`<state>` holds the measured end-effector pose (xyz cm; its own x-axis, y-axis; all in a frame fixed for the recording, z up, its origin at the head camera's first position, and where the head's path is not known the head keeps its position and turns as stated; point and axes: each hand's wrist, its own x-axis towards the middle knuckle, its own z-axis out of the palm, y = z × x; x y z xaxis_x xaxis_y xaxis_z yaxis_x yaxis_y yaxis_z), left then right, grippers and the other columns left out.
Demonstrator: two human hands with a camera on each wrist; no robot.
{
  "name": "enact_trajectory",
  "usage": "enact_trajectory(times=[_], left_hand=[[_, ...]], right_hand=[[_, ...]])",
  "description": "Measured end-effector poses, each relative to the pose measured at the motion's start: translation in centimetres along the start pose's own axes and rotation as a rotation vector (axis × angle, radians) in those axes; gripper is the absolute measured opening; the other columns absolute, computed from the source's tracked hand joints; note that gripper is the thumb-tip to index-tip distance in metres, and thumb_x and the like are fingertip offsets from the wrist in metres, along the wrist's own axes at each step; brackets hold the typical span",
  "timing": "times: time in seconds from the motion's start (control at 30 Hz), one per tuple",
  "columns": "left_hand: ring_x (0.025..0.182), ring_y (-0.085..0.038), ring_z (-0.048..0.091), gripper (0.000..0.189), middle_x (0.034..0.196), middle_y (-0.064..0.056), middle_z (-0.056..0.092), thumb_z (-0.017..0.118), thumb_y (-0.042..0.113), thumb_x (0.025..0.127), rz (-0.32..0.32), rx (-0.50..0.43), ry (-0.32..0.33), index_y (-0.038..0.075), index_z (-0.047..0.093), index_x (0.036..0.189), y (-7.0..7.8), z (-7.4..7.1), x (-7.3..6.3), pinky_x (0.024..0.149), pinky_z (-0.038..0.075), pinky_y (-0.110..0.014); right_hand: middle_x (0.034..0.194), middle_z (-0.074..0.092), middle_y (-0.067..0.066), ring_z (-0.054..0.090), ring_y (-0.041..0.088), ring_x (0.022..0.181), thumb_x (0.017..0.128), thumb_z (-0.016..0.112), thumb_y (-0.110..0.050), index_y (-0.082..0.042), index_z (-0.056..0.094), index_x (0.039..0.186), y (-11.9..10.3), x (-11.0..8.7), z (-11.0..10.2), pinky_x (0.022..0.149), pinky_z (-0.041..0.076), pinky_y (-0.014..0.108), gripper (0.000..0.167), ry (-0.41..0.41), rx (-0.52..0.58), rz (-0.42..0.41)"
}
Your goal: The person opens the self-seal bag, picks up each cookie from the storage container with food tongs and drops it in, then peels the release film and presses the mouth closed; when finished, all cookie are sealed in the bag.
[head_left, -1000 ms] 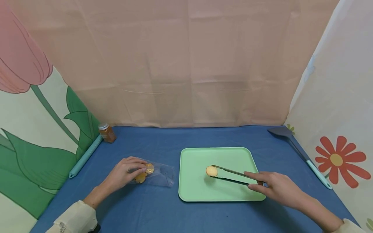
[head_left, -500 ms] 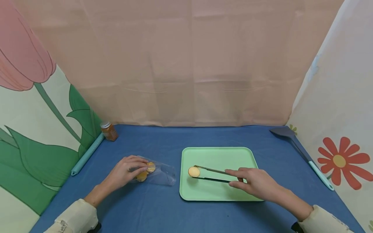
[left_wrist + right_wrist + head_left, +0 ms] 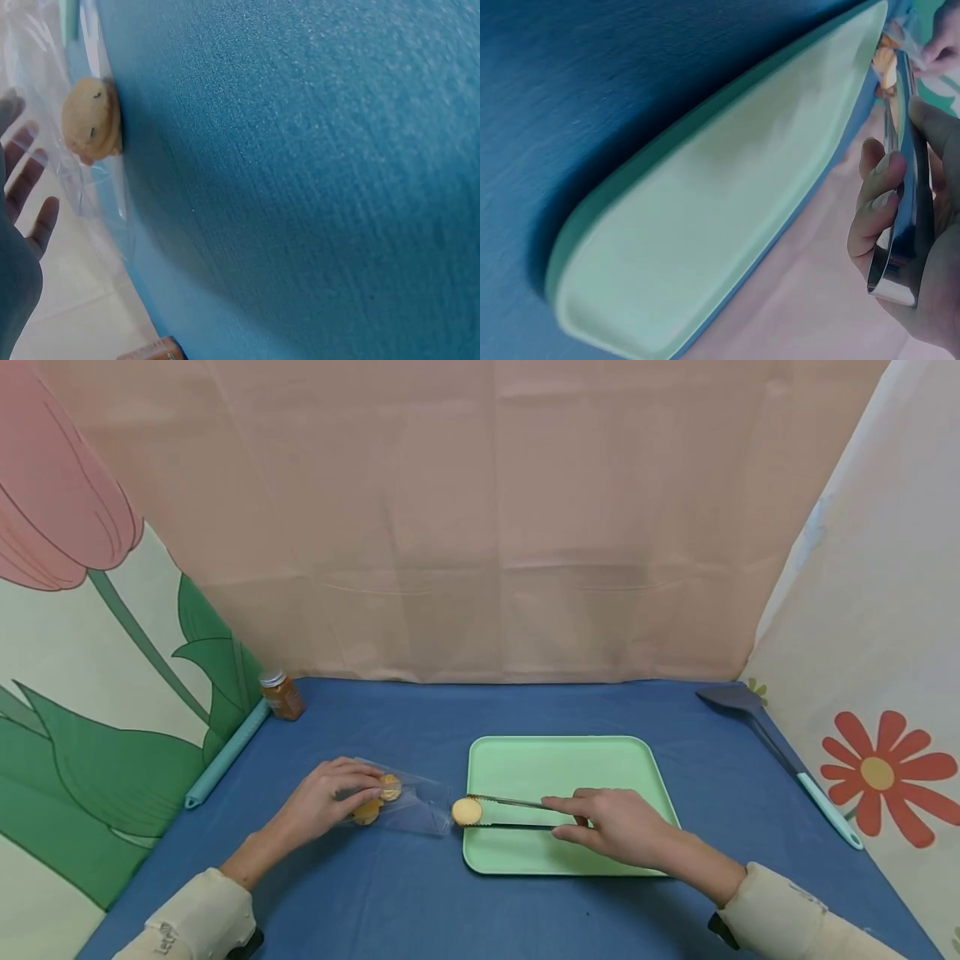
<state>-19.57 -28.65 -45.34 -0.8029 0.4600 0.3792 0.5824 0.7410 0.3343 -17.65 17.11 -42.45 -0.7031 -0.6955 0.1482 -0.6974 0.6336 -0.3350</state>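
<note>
In the head view my left hand (image 3: 326, 797) pinches a clear plastic bag (image 3: 426, 802) lying on the blue cloth. Round golden cookies (image 3: 390, 787) show inside it, partly behind the fingers; the left wrist view has one stacked cookie group (image 3: 91, 120) through the film. My right hand (image 3: 618, 827) grips metal tongs (image 3: 517, 827), thumb on one arm and fingers on the other. Between the tongs' tips is a single round cookie (image 3: 467, 812), just over the left rim of the green tray (image 3: 562, 764) and close to the bag's right end.
A small jar with a silver lid (image 3: 282, 697) stands at the back left, beside a long light-blue roll (image 3: 225, 756). Along the right edge lies a dark turner with a mint handle (image 3: 768, 739). A beige cloth wall (image 3: 480, 527) rises behind the table.
My right hand has carried the tongs and cookie left, from over the tray's middle to its left rim near the bag. The left hand and bag have stayed nearly still.
</note>
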Motion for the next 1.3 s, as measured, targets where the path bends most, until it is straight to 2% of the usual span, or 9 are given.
enact_trajectory(times=[0.23, 0.57, 1.3], left_hand=[[0.112, -0.018, 0.066, 0.013, 0.114, 0.006, 0.074, 0.075, 0.024, 0.090, 0.012, 0.001, 0.002, 0.024, 0.081, 0.102, 0.0, -0.1, 0.1, 0.095, 0.051, -0.051], [0.114, -0.019, 0.064, 0.015, 0.115, 0.005, 0.074, 0.072, 0.029, 0.093, -0.028, 0.008, -0.017, 0.025, 0.081, 0.104, 0.3, -0.3, 0.2, 0.098, 0.048, -0.053], [0.113, -0.019, 0.064, 0.015, 0.116, 0.007, 0.073, 0.074, 0.025, 0.092, 0.011, 0.025, 0.003, 0.024, 0.080, 0.105, 0.2, -0.2, 0.1, 0.097, 0.049, -0.051]], right_hand=[[0.079, 0.059, -0.013, 0.041, -0.008, 0.057, 0.098, 0.064, -0.041, -0.025, 0.065, 0.136, -0.6, 1.5, 0.4, 0.048, 0.033, 0.016, 0.041, -0.010, -0.011, -0.012], [0.081, 0.063, -0.009, 0.040, -0.007, 0.055, 0.098, 0.064, -0.040, -0.027, 0.065, 0.135, -1.1, 3.1, 0.9, 0.045, 0.031, 0.017, 0.040, 0.001, -0.060, -0.048], [0.086, 0.067, -0.005, 0.042, -0.003, 0.052, 0.099, 0.063, -0.042, -0.028, 0.064, 0.136, -3.3, 7.3, 2.7, 0.041, 0.029, 0.021, 0.040, -0.007, -0.093, -0.066]])
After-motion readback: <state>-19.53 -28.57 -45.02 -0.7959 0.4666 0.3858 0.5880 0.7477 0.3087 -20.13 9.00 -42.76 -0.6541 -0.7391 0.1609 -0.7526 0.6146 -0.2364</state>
